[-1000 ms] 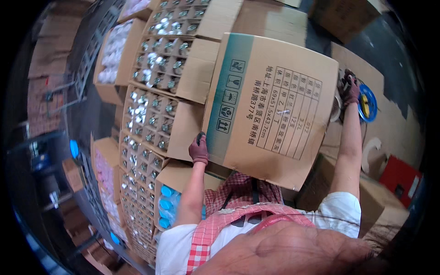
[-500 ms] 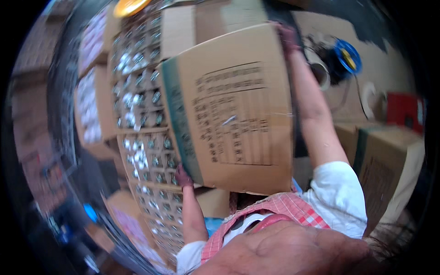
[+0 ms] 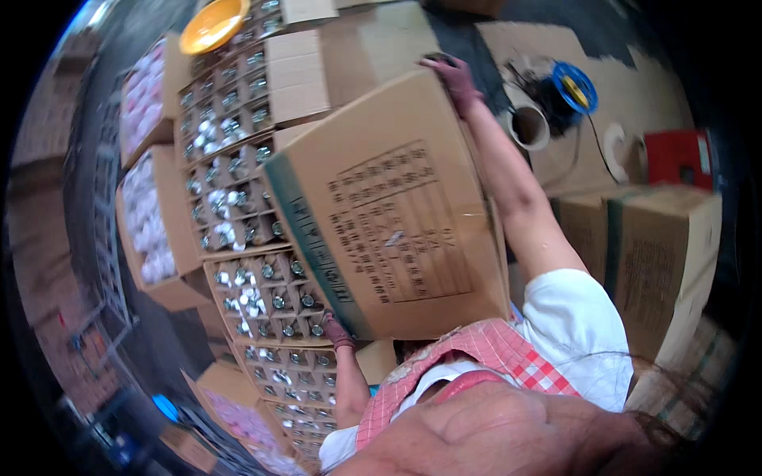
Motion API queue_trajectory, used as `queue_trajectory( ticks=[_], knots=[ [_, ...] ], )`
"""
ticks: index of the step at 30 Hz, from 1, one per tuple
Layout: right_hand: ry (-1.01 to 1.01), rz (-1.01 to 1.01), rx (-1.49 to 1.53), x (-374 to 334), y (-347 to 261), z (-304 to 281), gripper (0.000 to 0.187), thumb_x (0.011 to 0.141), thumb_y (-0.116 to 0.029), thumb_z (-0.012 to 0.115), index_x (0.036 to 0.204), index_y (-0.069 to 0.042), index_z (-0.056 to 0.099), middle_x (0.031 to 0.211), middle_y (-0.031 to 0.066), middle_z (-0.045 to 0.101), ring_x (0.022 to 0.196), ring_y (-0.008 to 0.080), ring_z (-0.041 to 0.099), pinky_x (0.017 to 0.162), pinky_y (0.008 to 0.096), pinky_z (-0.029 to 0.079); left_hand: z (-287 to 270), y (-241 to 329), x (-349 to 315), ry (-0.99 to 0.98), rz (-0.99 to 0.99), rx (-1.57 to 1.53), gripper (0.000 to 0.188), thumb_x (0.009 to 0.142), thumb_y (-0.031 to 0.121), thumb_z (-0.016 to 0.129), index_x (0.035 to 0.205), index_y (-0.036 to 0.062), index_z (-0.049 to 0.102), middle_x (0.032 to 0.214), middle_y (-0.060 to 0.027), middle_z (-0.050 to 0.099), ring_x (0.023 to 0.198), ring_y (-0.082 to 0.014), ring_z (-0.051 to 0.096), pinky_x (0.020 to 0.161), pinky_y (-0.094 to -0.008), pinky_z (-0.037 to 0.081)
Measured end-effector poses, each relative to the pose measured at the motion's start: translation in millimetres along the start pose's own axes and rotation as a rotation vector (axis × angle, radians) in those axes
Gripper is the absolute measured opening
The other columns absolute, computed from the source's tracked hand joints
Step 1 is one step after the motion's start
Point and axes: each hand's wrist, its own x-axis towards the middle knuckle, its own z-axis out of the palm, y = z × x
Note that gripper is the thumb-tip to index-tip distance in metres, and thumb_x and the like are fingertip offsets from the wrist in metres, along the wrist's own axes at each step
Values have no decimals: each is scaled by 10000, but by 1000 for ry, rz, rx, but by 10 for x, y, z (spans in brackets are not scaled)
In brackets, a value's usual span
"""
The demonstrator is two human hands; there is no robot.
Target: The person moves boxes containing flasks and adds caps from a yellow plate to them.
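Observation:
A large closed brown carton [image 3: 381, 198] with a green band and printed lines on its face is tilted in front of my body. My right hand [image 3: 454, 83], in a purplish glove, grips its far right corner. At the near left corner, my left hand [image 3: 337, 332] wears a similar glove and has its fingers against the carton's edge; part of that hand is hidden. Just left of the carton stand open cartons [image 3: 266, 252] divided by cardboard, holding rows of glass bottles [image 3: 278, 301]. Some white pieces lie on top of those bottles.
Open cartons with white-topped [image 3: 147, 214] and pinkish contents stand farther left. A yellow basin [image 3: 213, 25] rests on the far bottles. To the right are a blue cable reel [image 3: 575, 87], a roll-like tube [image 3: 528, 127], a red box [image 3: 679, 159] and closed cartons [image 3: 647, 262].
The carton has turned counterclockwise, its far end swinging left and toward me with my right hand. My left hand stays at the near left corner. The whole view has shifted slightly.

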Motion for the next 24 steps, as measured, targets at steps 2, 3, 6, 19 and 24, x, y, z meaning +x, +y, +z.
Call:
queue_trajectory(
  ticks=[2,3,6,19,24],
  knots=[
    [10,-5,24,52,-85,-227,161,656,-185,673,728,-68,587,657,-13,525,588,87,497,547,229,427,96,725,-575,23,19,225,552,814,478,379,988,-18,544,955,-144,565,826,-269,527,743,-338,396],
    [87,10,-64,122,-88,-275,130,681,-151,649,764,-55,617,686,-5,558,611,88,514,570,222,426,121,558,-468,85,-19,279,593,810,501,356,908,-47,560,858,-183,582,768,-328,531,723,-373,394],
    [-9,44,63,328,114,-569,162,708,-126,618,830,-20,625,766,23,604,682,79,533,606,207,412,203,408,-591,94,44,426,610,815,512,305,801,-25,596,748,-231,569,745,-358,541,665,-391,402],
    [-535,-78,-169,247,-1621,849,171,741,-98,561,879,0,588,804,51,596,683,122,551,648,236,443,2085,-445,-1501,-128,-336,-726,485,821,447,344,1104,71,465,989,-192,540,926,-317,510,775,-379,390],
    [-704,47,-161,-264,-306,1656,148,774,-118,545,866,-15,601,717,0,562,655,80,498,607,216,418,2455,1152,-1630,-160,-235,-874,635,794,518,373,1269,102,299,1217,-98,405,1124,-203,373,922,-340,278]
  ],
)
